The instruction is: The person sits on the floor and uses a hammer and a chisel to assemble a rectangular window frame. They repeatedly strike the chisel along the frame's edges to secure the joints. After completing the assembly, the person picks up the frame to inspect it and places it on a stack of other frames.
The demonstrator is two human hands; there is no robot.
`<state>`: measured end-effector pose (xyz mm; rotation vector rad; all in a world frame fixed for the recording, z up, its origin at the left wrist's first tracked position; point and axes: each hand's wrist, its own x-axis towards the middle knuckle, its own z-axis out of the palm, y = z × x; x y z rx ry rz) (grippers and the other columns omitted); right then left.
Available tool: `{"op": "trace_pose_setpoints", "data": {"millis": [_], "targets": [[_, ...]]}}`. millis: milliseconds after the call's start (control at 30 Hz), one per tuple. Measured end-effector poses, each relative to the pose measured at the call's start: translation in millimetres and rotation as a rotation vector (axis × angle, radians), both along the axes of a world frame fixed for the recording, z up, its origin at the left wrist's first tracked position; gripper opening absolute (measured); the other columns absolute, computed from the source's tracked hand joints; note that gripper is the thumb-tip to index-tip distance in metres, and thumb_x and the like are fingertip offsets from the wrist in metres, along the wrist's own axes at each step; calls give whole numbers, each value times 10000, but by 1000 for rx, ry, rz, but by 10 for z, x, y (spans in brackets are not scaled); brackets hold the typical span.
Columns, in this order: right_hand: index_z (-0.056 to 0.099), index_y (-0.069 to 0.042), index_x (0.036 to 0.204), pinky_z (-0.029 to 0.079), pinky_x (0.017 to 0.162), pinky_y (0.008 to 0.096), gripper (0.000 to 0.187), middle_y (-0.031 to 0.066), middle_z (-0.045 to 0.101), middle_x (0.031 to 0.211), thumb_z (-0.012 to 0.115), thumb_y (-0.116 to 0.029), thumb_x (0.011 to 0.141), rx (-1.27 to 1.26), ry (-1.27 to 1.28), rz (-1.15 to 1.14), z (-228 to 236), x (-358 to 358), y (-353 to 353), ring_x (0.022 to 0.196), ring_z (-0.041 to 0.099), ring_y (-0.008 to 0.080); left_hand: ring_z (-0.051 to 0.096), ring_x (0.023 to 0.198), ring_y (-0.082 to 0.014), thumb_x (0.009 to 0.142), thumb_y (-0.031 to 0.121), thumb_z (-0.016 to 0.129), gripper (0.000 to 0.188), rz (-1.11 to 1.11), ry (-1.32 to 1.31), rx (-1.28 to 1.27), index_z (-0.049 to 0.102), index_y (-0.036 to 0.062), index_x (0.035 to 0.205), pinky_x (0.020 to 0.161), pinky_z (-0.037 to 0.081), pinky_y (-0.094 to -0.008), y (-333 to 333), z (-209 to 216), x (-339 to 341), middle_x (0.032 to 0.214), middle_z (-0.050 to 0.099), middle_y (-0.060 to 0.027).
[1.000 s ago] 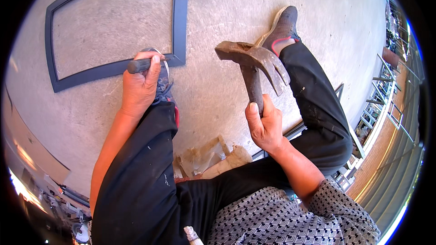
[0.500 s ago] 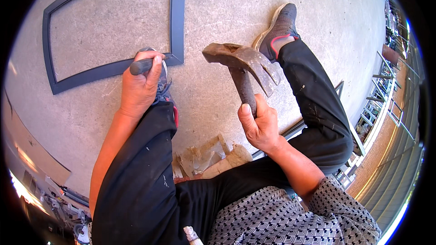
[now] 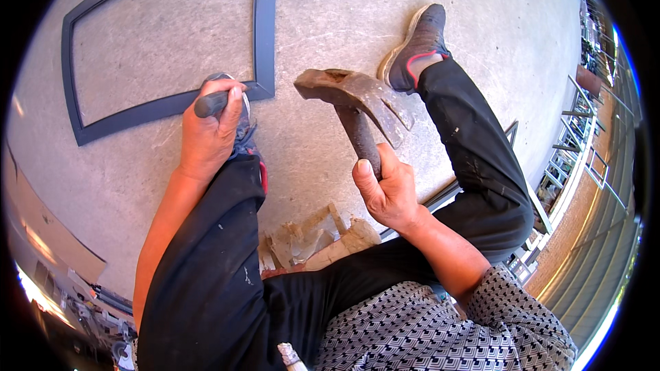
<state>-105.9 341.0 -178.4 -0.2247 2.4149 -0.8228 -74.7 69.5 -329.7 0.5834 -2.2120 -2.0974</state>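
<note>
A claw hammer (image 3: pixel 350 89) with a worn, rusty head is raised in my right hand (image 3: pixel 392 189), whose fingers wrap the dark handle low down. My left hand (image 3: pixel 210 127) is closed on a short, dark round bar (image 3: pixel 211 104), its blunt end towards me; the far end is hidden by my fingers. That hand is over my left shoe (image 3: pixel 244 134), beside the near right corner of a dark grey rectangular frame (image 3: pixel 264 34) lying on the concrete floor. The hammer head is to the right of the bar, apart from it.
My right shoe (image 3: pixel 419 45) rests on the floor at the far right. Between my legs lies a pile of tan wooden or cardboard scraps (image 3: pixel 309 240). Several metal frames (image 3: pixel 570 137) stand along the right edge, and assorted clutter (image 3: pixel 89 316) fills the lower left.
My right hand and the hammer have moved slightly left, towards the bar. My left hand keeps its hold, and the frame's place by it looks the same.
</note>
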Motion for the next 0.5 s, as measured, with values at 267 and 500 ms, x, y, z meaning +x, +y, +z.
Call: {"op": "trace_pose_setpoints", "data": {"millis": [267,500], "targets": [[570,-26,962,514,568,428,348,176,588,659,649,-352,1054,-5,-19,4,-1,-19,27,594,674,346,605,815,-125,1060,203,656,156,-49,-35,-70,668,50,1090,756,513,-282,4,96,-40,917,666,-39],[569,-17,959,512,572,447,317,193,594,670,671,-309,1032,20,-8,65,104,-71,-46,596,650,412,674,850,-254,1028,158,674,130,-175,140,-299,654,40,1080,789,537,-337,2,99,-131,970,694,-110]]}}
